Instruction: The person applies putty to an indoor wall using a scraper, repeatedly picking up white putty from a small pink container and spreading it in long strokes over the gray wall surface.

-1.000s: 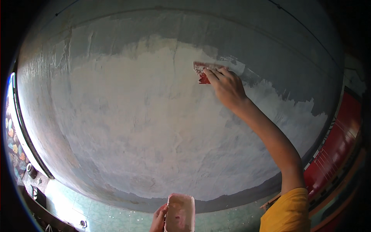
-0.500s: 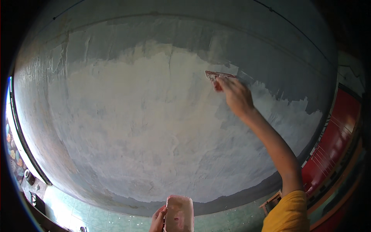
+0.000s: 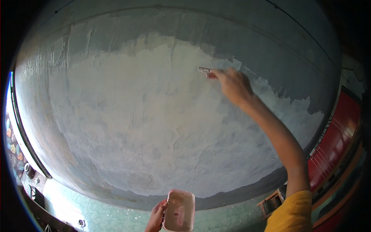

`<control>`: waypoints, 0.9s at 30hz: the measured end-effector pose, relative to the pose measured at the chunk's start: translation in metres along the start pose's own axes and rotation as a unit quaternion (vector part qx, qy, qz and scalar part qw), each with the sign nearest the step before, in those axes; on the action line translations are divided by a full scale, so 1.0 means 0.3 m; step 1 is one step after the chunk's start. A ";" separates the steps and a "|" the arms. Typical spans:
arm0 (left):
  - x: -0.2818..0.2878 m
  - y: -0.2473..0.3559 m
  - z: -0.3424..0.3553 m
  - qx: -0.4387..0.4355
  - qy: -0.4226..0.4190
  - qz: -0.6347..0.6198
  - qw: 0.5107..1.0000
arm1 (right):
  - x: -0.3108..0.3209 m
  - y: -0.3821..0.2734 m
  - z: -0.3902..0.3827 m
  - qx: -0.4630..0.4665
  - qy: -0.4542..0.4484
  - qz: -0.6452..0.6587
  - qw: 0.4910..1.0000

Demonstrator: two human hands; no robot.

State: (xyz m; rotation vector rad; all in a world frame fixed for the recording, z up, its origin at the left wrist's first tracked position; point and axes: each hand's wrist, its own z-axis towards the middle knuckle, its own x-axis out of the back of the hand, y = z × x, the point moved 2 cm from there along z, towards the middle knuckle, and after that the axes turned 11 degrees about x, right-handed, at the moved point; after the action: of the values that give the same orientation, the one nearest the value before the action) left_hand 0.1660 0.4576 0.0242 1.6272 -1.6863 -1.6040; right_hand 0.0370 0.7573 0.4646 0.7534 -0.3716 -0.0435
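Observation:
With my right arm stretched up, my right hand [image 3: 235, 86] is closed on a reddish, plaster-smeared scraper [image 3: 205, 72], whose blade is at the wall near the upper edge of the pale coat. The wall [image 3: 147, 112] carries a whitish, uneven layer over darker grey, with a ragged border above and at the right. Down at the lower middle, my left hand [image 3: 156, 217] grips the left side of a pinkish rectangular tub [image 3: 194, 210]. Its inside shows a brownish-grey surface with a pink patch.
Green tiles [image 3: 116, 216] with white specks run along the wall's foot. A small wooden stool or frame [image 3: 272, 203] stands near my right elbow. Red panelling [image 3: 344, 116] lines the right side; a dark cable [image 3: 299, 31] crosses the wall at upper right.
My right hand and the scraper have shifted slightly left, and the scraper now appears more edge-on. The tub and my left hand sit a little higher in view.

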 end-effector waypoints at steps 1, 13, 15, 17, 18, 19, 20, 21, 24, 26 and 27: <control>0.026 -0.015 0.017 0.016 0.016 0.008 1.000 | 0.054 -0.002 0.042 -0.057 -0.064 0.030 0.996; 0.001 -0.059 0.013 0.013 0.000 -0.038 0.999 | -0.071 -0.072 0.065 0.084 0.052 -0.028 0.995; 0.008 -0.072 -0.018 0.009 0.010 -0.052 0.999 | -0.016 -0.096 0.054 0.058 -0.058 0.093 0.992; 0.016 -0.099 -0.014 0.021 0.014 -0.060 0.998 | 0.118 -0.004 0.147 -0.002 -0.041 0.064 0.997; 0.020 -0.119 -0.003 0.020 0.009 -0.057 0.998 | 0.156 0.055 0.192 -0.068 -0.024 0.034 0.997; 0.029 -0.142 0.016 -0.048 0.010 -0.004 0.999 | 0.159 0.114 0.228 -0.071 -0.025 0.026 0.997; 0.044 -0.175 0.031 -0.115 0.015 0.047 0.992 | 0.150 0.167 0.272 -0.097 0.009 0.026 0.995; 0.057 -0.208 0.042 -0.182 0.023 0.096 0.978 | 0.144 0.191 0.294 -0.120 0.043 0.028 0.991; 0.075 -0.231 0.044 -0.308 0.040 0.191 0.931 | 0.016 0.040 0.230 -0.034 0.031 -0.051 0.998; 0.054 -0.218 0.044 -0.063 -0.092 -0.202 0.973 | -0.125 -0.062 0.094 0.133 0.163 -0.010 0.978; 0.048 -0.207 0.018 -0.061 -0.086 -0.205 0.973 | -0.110 -0.106 0.079 0.133 0.163 -0.003 0.978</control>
State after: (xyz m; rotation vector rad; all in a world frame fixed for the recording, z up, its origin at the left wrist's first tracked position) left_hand 0.1880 0.4647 -0.0355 1.9103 -1.3493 -2.0500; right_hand 0.0009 0.7240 0.4485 1.0081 -0.0622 0.1264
